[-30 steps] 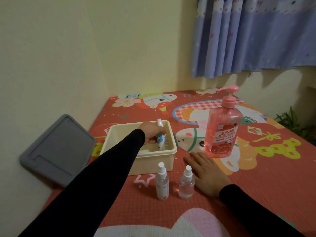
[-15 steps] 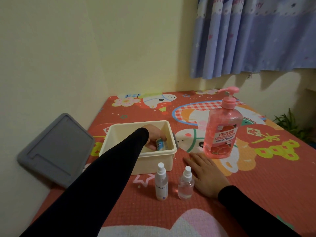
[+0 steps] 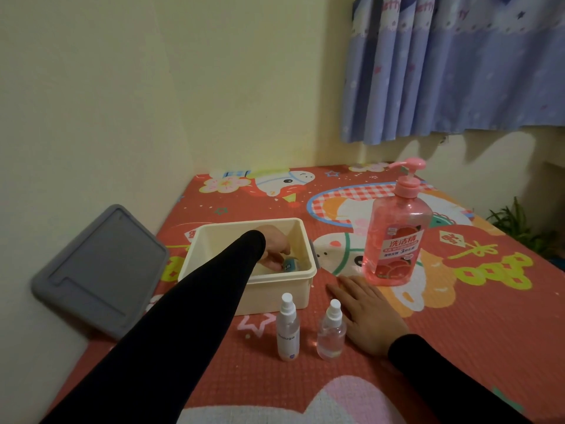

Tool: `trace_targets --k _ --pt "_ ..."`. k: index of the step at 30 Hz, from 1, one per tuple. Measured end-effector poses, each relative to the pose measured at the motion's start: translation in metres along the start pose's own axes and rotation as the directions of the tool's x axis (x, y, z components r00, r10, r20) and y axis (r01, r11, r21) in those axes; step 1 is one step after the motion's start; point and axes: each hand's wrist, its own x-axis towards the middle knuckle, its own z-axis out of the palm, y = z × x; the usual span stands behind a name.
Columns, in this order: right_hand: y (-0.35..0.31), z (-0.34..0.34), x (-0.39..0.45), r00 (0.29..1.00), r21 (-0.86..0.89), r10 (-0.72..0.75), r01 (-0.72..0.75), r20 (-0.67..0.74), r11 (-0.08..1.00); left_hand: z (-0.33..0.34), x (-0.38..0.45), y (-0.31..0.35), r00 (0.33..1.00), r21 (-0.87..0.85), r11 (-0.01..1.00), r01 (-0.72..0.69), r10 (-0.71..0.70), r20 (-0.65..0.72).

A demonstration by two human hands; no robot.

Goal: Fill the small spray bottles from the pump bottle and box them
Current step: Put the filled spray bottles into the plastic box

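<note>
Laying bottle (image 3: 289, 264) in box (image 3: 301, 240), left hand (image 3: 275, 247) gripping it; careless withdrawal may topple spray bottles (image 3: 287, 328); right hand (image 3: 371, 316) flat.

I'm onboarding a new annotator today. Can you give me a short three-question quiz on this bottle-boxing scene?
1. True or false: the right hand lies flat on the mat.
2. How many small spray bottles stand on the mat outside the cream box?
3. Which hand is inside the box: A left hand, B right hand?

Key: 1 true. 2 two: the white spray bottle and the clear spray bottle. 3 A; it holds a small bottle low in the box.
</note>
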Motion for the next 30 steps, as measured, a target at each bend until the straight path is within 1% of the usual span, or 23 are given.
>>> trace_targets --k 4,6,8,9,11,13,14,16,18,19,22,23,25,27,30 --pt "0.000 0.001 0.000 1.000 0.002 -0.002 0.002 0.007 1.000 -0.003 -0.003 -0.003 1.000 -0.001 1.000 -0.025 0.025 0.000" --pt "0.001 0.001 0.000 1.000 0.002 0.000 0.000 0.007 1.000 -0.005 -0.007 -0.004 0.998 0.022 0.998 -0.060 0.061 -0.008" --pt "0.001 0.001 0.001 1.000 -0.012 0.003 -0.003 0.007 1.000 -0.007 -0.012 -0.005 0.989 0.082 0.987 -0.136 0.140 -0.043" --pt "0.001 0.001 0.000 1.000 -0.019 0.002 -0.002 0.004 1.000 -0.008 -0.015 -0.005 0.976 0.108 0.975 -0.196 0.204 -0.074" --pt "0.001 0.003 0.002 1.000 -0.020 0.000 0.000 -0.003 1.000 -0.010 -0.022 -0.004 0.919 0.148 0.928 -0.341 0.362 -0.154" --pt "0.002 0.004 0.001 1.000 -0.017 0.000 0.000 -0.007 1.000 -0.010 -0.037 -0.001 0.833 0.221 0.851 -0.477 0.518 -0.196" --pt "0.002 0.004 0.001 1.000 -0.014 0.000 0.000 -0.010 1.000 -0.009 -0.048 0.002 0.789 0.266 0.802 -0.534 0.586 -0.184" --pt "0.002 0.004 0.002 1.000 -0.003 0.004 -0.004 -0.010 1.000 -0.006 -0.071 0.007 0.712 0.341 0.701 -0.627 0.693 -0.116" --pt "0.001 0.004 0.001 1.000 0.003 0.005 -0.005 -0.013 1.000 -0.002 -0.095 0.010 0.663 0.412 0.616 -0.672 0.748 -0.038" --pt "0.001 0.004 0.001 1.000 0.006 0.008 -0.008 -0.009 1.000 0.001 -0.104 0.010 0.650 0.448 0.582 -0.679 0.760 -0.004" --pt "0.000 0.004 0.000 1.000 0.015 0.017 -0.017 -0.004 1.000 0.005 -0.128 0.002 0.617 0.482 0.529 -0.699 0.786 0.033" --pt "0.000 0.004 0.000 1.000 0.009 0.017 -0.017 -0.009 1.000 0.006 -0.133 -0.002 0.611 0.479 0.526 -0.703 0.791 0.028" --pt "-0.001 0.003 0.000 1.000 0.004 0.016 -0.016 -0.015 1.000 0.006 -0.143 -0.014 0.630 0.474 0.548 -0.689 0.776 0.019" --pt "0.000 0.003 0.000 1.000 -0.003 0.018 -0.018 -0.016 1.000 0.006 -0.149 -0.027 0.676 0.496 0.579 -0.647 0.737 0.021" --pt "0.000 0.003 0.001 1.000 -0.008 0.018 -0.018 -0.011 1.000 0.006 -0.152 -0.047 0.739 0.567 0.597 -0.568 0.673 0.032"
